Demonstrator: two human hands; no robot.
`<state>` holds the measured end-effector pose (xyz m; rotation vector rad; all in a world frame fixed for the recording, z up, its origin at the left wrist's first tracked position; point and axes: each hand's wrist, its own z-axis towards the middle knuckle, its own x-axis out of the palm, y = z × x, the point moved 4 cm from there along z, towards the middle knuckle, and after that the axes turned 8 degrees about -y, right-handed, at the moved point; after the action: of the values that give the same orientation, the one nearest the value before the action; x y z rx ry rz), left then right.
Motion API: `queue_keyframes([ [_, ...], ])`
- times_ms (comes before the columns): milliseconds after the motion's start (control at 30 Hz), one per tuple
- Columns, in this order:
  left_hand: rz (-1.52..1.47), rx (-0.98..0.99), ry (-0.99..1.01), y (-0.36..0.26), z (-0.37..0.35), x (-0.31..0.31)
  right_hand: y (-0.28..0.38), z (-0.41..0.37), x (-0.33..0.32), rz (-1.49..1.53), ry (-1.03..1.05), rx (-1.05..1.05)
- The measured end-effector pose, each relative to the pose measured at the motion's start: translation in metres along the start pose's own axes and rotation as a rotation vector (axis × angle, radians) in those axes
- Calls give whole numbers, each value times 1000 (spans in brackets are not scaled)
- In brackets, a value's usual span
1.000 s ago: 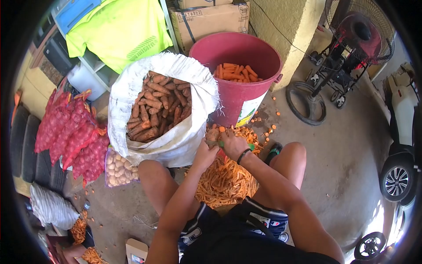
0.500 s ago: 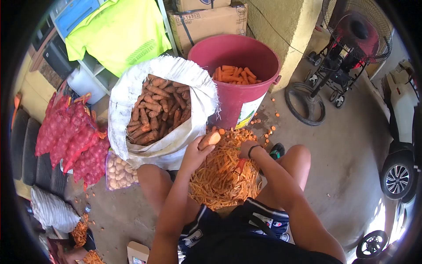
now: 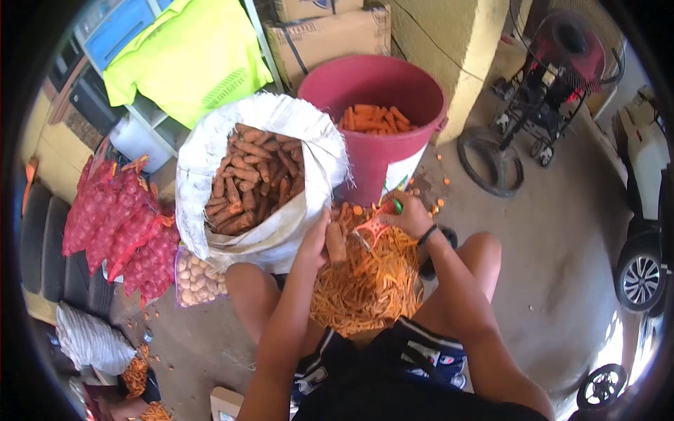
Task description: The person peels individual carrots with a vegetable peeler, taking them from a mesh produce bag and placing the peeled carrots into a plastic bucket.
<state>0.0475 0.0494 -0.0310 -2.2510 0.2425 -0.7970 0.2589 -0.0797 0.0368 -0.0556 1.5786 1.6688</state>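
My left hand (image 3: 314, 242) is closed around an unpeeled carrot (image 3: 336, 243), its length pointing down over the pile. In my right hand (image 3: 413, 216) is an orange-red peeler (image 3: 369, 229), its blade end facing the carrot with a small gap between them. A bit of green (image 3: 397, 206) shows by the right fingers. Below both hands, between my knees, lies a heap of carrot peelings (image 3: 368, 288). Beside my left hand stands a white woven sack (image 3: 256, 249) of unpeeled carrots (image 3: 242, 175). Peeled carrots (image 3: 372, 119) lie inside the red bin (image 3: 365, 168).
Red net bags of onions (image 3: 119, 217) and a bag of potatoes (image 3: 199, 277) sit left of the sack. A fan base (image 3: 491, 165) and a scooter wheel (image 3: 640, 281) are at right. Carrot ends (image 3: 440, 203) dot the floor. Another person's arm (image 3: 126, 408) shows lower left.
My right hand has risen from the peelings, and the peeler now shows clearly near the carrot. My left hand has turned the carrot so that it points downward.
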Motion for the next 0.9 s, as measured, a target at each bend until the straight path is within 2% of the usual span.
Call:
queue_keyframes([
  [100, -189, -142, 31, 11, -28, 9, -13, -3, 1, 7, -23, -44],
  [200, -96, -10, 157, 16, -21, 5, -9, -4, 4, -11, 19, -16],
  [233, -106, -1, 34, 14, -19, 2, -10, -4, 8, -30, 48, 32],
  [333, -30, 149, 78, -1, -24, 5, 1, -10, 17, 24, -45, -73],
  [367, -8, 167, 20, -1, -27, 5, 4, -11, 21, 31, -36, -82],
  [467, -108, 170, 163, 8, -10, -10, 21, -13, 30, 58, -15, -113],
  [500, -95, 163, 112, 7, -11, -8, 24, -12, 33, 14, 55, -64],
  [567, -72, 150, 13, 3, -21, 9, 33, -14, 39, 118, 9, -151],
  [600, -60, 137, 20, 3, -25, 15, 38, -15, 39, 170, -13, -193],
  [700, -3, 95, 44, 6, -34, 20, 44, -8, 30, 67, -61, -317],
  [900, 74, 79, 80, 5, -44, 17, -5, 25, 5, 87, -193, -22],
])
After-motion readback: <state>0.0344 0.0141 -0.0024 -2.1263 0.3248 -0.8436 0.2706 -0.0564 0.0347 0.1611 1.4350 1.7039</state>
